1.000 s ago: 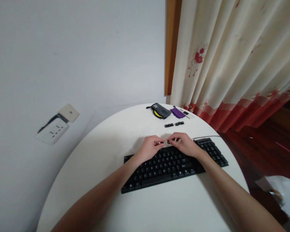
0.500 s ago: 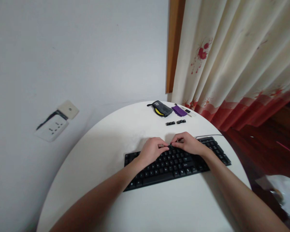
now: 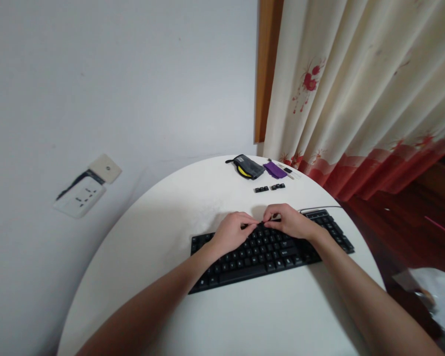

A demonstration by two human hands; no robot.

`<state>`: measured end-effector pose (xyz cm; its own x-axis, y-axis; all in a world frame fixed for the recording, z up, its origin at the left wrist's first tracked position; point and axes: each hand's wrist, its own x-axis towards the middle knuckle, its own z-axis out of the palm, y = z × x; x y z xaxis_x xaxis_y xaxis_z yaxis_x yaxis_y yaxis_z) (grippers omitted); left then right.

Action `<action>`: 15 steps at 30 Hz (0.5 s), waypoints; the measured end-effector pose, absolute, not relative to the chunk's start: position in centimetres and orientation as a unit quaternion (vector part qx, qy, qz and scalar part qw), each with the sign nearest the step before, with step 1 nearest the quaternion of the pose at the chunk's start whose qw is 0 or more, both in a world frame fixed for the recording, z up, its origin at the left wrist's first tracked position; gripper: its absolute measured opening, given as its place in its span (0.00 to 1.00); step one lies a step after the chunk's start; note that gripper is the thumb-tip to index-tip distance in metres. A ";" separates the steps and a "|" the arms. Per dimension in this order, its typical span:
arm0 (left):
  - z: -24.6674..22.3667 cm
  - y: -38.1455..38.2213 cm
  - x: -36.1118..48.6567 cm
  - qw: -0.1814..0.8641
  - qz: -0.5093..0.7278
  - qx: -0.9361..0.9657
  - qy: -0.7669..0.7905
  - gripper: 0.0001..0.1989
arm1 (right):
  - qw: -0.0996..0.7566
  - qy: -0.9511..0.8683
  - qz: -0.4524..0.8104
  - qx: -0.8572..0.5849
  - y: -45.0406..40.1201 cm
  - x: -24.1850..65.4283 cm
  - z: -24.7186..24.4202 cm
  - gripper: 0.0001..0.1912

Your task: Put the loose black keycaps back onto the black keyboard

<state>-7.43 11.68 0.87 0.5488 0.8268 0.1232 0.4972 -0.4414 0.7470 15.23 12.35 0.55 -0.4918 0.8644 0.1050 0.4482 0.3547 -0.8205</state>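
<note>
A black keyboard (image 3: 244, 271) lies at a slant on the white round table (image 3: 163, 232). My left hand (image 3: 234, 230) is over its upper middle, thumb and fingers pinched together. From the other side my right hand (image 3: 287, 220) pinches at the same spot, its fingertips almost meeting those of the left. Between the two sets of fingertips, at the keyboard's top row, a small black keycap (image 3: 260, 224) is partly visible; the fingers cover most of it. Behind the hands, several loose black keycaps (image 3: 261, 189) sit in a short row, with more keycaps (image 3: 278, 186) beside them.
Toward the table's back edge lie a dark grey pouch (image 3: 250, 165) with yellow trim, a purple cloth pouch (image 3: 275, 170) and a thin light-coloured tool (image 3: 288, 171). The keyboard cable (image 3: 319, 208) runs behind the number pad. A wall socket (image 3: 82, 195) is at left, a curtain (image 3: 341, 109) at right.
My hands stay at the same spot on the keyboard. The fingertips have shifted very slightly; nothing else has visibly moved.
</note>
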 end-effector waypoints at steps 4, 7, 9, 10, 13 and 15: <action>0.8 11.8 -7.3 0.346 0.254 0.801 0.417 0.08 | 0.268 -0.780 0.383 -0.416 12.3 15.2 0.8 0.05; 0.7 11.7 -7.3 0.321 0.262 0.804 0.427 0.08 | 0.266 -0.783 0.386 -0.410 12.3 15.2 0.8 0.05; 0.5 11.6 -7.2 0.301 0.262 0.810 0.429 0.08 | 0.265 -0.782 0.387 -0.410 12.3 15.2 0.7 0.05; 0.5 11.6 -7.2 0.294 0.261 0.813 0.430 0.08 | 0.264 -0.782 0.387 -0.411 12.3 15.2 0.6 0.05; 0.4 11.6 -7.1 0.298 0.260 0.803 0.445 0.12 | 0.264 -0.778 0.387 -0.418 12.3 15.2 0.3 0.05; 0.6 11.6 -7.2 0.305 0.255 0.799 0.451 0.14 | 0.265 -0.777 0.388 -0.419 12.2 15.2 0.3 0.06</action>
